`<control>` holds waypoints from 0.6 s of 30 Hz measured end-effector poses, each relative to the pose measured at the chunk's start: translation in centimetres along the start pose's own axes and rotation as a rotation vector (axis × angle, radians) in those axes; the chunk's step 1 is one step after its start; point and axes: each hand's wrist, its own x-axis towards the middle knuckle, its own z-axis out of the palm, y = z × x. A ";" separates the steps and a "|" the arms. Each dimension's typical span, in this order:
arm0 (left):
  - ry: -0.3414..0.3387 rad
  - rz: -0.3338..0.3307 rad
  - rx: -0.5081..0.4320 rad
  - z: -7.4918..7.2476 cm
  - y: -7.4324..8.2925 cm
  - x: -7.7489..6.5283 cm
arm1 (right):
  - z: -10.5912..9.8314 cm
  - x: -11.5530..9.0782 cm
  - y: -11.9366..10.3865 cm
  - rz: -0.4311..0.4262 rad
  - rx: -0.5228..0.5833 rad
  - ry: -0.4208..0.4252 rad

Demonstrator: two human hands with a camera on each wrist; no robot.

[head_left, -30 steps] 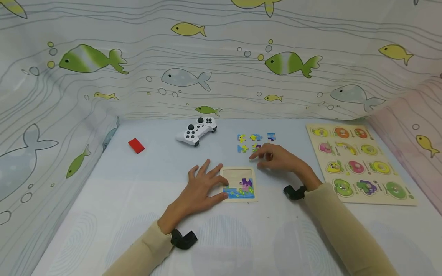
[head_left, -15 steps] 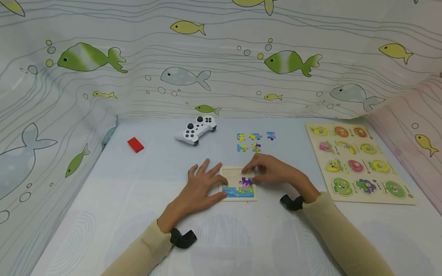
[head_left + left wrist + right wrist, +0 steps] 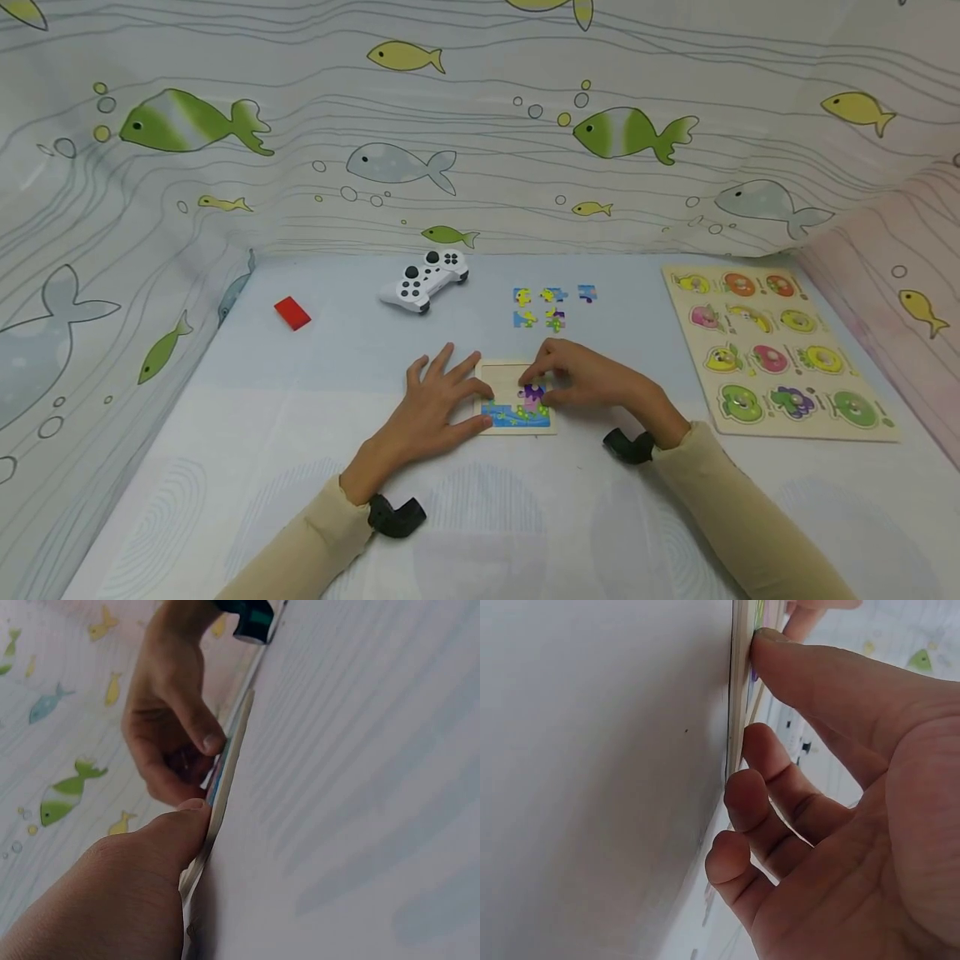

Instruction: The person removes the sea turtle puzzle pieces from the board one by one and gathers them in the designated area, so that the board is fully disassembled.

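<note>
A small wooden puzzle tray (image 3: 517, 431) lies at the table's middle, with sea-picture pieces filling its lower part and bare wood in its upper left. My left hand (image 3: 426, 417) rests at the tray's left side, fingers spread, thumb and index finger pressing on the rim. Over the right side, my right hand (image 3: 596, 375) pinches a purple puzzle piece (image 3: 533, 392) between thumb and index finger. That purple piece (image 3: 187, 763) shows between those fingers in the left wrist view. The right thumb meets the tray edge (image 3: 740, 682) in the right wrist view.
Several loose puzzle pieces (image 3: 555, 295) lie in two rows behind the tray. A white game controller (image 3: 427, 282) sits at back left, a red block (image 3: 292, 313) farther left. On the right lies a wooden fruit puzzle board (image 3: 783, 390). Fish-print sheeting (image 3: 510, 192) walls the table.
From beside the loose pieces, my right hand has come down and left onto the tray's right side, at the purple piece. My left hand has kept its place.
</note>
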 end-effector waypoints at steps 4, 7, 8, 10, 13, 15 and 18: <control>0.001 -0.002 -0.005 0.0 0.0 0.0 | 0.1 0.1 -0.1 -0.003 -0.019 -0.005; 0.003 -0.001 -0.006 0.0 -0.1 0.0 | 0.1 0.1 -0.2 0.003 -0.026 -0.010; 0.004 0.000 -0.004 0.0 -0.1 0.0 | 0.1 0.1 -0.2 0.007 -0.025 -0.011; 0.007 0.001 -0.002 0.1 -0.1 0.0 | 0.1 0.1 -0.2 0.021 -0.024 -0.017; 0.011 0.005 0.000 0.1 -0.2 0.0 | 0.2 0.1 -0.2 0.044 -0.019 -0.029; 0.013 0.008 -0.002 0.1 -0.1 0.0 | 0.2 0.1 -0.2 0.054 -0.021 -0.037; 0.011 0.007 -0.004 0.1 -0.1 0.0 | 0.2 0.1 -0.3 0.059 -0.019 -0.044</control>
